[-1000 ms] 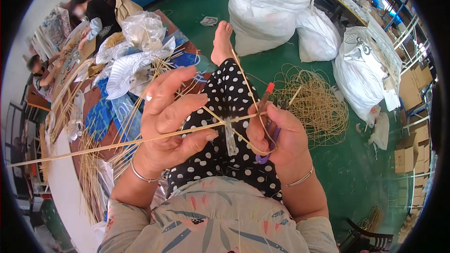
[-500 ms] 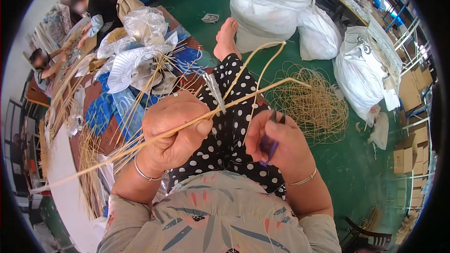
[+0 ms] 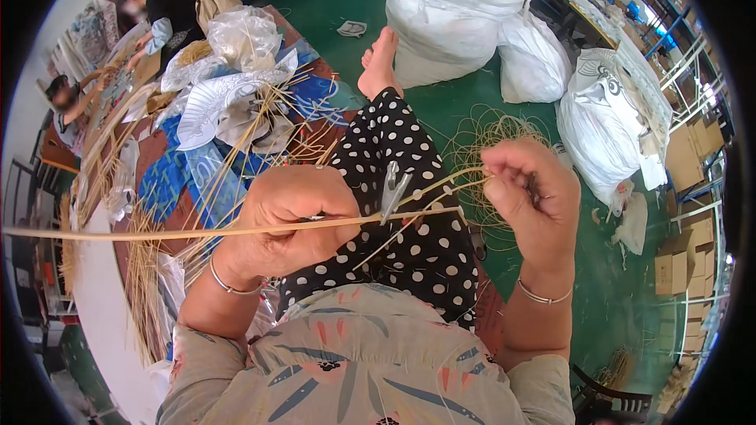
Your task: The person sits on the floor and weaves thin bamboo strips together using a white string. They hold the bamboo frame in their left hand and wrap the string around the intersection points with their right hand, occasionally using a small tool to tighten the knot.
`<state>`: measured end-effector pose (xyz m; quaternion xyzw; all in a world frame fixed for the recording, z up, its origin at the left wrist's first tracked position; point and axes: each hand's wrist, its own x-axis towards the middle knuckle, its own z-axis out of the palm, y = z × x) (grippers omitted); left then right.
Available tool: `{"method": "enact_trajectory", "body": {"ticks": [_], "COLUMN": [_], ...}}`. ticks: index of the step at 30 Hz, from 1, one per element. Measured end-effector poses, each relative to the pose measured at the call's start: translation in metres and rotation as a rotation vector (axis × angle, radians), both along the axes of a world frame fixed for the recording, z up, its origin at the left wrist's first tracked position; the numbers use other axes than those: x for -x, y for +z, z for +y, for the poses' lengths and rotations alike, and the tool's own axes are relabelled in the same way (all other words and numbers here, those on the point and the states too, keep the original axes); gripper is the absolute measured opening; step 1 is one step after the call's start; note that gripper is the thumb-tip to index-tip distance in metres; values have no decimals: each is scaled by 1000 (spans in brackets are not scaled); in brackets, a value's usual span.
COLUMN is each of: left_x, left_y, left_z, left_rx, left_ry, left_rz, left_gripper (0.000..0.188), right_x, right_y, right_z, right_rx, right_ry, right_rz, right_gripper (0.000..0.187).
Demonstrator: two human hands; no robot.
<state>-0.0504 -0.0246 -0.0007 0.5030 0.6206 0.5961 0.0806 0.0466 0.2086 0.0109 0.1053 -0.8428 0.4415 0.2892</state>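
Observation:
My left hand (image 3: 303,216) is closed in a pinch round a long bamboo strip (image 3: 157,234), which runs nearly level out to the left rim. Just beyond its fingertips, a small silver metal clip (image 3: 394,195) sits on the strip, over my polka-dot trousers. To the right, my right hand (image 3: 543,201) pinches thin bent bamboo strips (image 3: 445,181) between thumb and fingers and holds them out from the clip. Something dark shows inside that palm, but I cannot make it out. The strip's short right end reaches past the clip below my right fingers.
At left, a table (image 3: 110,299) bears bundled strips (image 3: 146,299), blue plastic, printed sheets (image 3: 213,110) and clear bags. A coil of thin strips (image 3: 488,142) lies on the green floor beyond my right hand. Big white sacks (image 3: 457,16) stand ahead. Two people work at far left.
My right hand has moved up and right, now pinching the thin bent strips. The long strip has swung level. The purple-handled tool seen in my right hand no longer shows.

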Motion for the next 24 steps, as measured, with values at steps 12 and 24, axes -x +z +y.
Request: {"method": "enact_trajectory", "body": {"ticks": [12, 24], "left_x": [-9, -16], "left_y": [2, 0], "left_z": [2, 8], "left_rx": [-50, 46], "left_ry": [-8, 105], "left_rz": [-167, -227], "left_gripper": [3, 7], "right_x": [1, 4], "right_y": [-5, -3], "right_z": [4, -8], "right_rx": [204, 556], "right_ry": [38, 57], "right_rz": [-87, -265], "right_gripper": [4, 8]}}
